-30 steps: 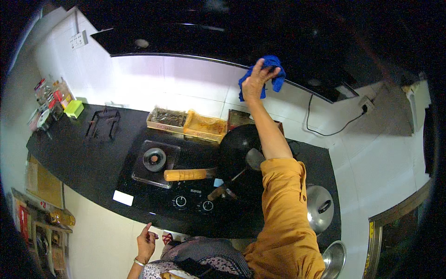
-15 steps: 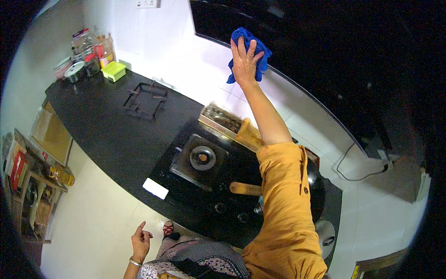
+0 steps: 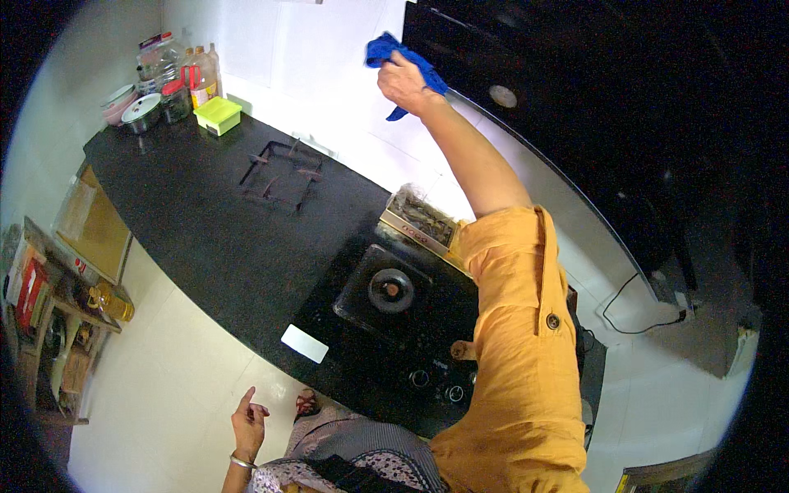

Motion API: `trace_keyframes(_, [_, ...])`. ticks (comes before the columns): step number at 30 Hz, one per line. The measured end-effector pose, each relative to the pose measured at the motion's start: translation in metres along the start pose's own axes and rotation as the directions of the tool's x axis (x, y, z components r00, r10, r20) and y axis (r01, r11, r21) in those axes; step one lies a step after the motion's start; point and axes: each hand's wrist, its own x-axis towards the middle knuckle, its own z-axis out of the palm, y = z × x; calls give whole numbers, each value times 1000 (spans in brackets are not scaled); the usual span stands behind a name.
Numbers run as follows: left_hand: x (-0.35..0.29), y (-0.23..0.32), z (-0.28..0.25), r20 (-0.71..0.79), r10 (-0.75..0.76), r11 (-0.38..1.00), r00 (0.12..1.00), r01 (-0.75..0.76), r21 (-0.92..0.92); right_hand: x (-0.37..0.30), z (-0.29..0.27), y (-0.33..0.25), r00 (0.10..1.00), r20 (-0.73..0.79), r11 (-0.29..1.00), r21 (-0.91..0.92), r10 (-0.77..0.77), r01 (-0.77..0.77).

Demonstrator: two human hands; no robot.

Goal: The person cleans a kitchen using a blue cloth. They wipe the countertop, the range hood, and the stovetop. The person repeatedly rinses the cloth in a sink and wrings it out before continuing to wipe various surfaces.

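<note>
My right hand (image 3: pixel 404 85) is stretched far forward, its fingers closed on a blue cloth (image 3: pixel 380 49). The cloth bunches around the fingers, and one end hangs below the hand. It is by the lower left corner of a glossy black range hood (image 3: pixel 542 99), in front of the white wall; whether it touches either I cannot tell. Low on the left, my left hand (image 3: pixel 249 423) hovers off the counter's front edge, empty, with the index finger out and the others loosely bent. My right sleeve covers part of the black gas stove (image 3: pixel 353 316).
A burner (image 3: pixel 392 290), a white flat rectangle (image 3: pixel 304 343) and a wooden handle (image 3: pixel 463 351) lie below my right arm. Behind stands a long box (image 3: pixel 419 228). A pan support (image 3: pixel 279 182), green box (image 3: pixel 219 115) and bottles occupy the black counter (image 3: pixel 189 197). A rack (image 3: pixel 70 353) stands left.
My right hand has moved left with the blue cloth, toward the hood's corner, and its spread fingers have closed around it. My left hand is nearly where it was. The view has shifted slightly.
</note>
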Motion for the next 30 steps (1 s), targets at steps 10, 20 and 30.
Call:
trace_keyframes(10, [-7, 8, 26, 81, 77, 997, 994, -77, 3, -87, 27, -14, 910, 342, 943, -151, -233, 298])
trace_keyframes(20, [-26, 20, 64, 211, 90, 995, 973, -96, 18, -251, -13, 11, 898, 393, 941, -182, -197, 286])
trace_keyframes(30, [-49, 39, 129, 350, 124, 987, 928, -153, 57, -479, -93, 46, 643, 760, 965, -87, -96, 247])
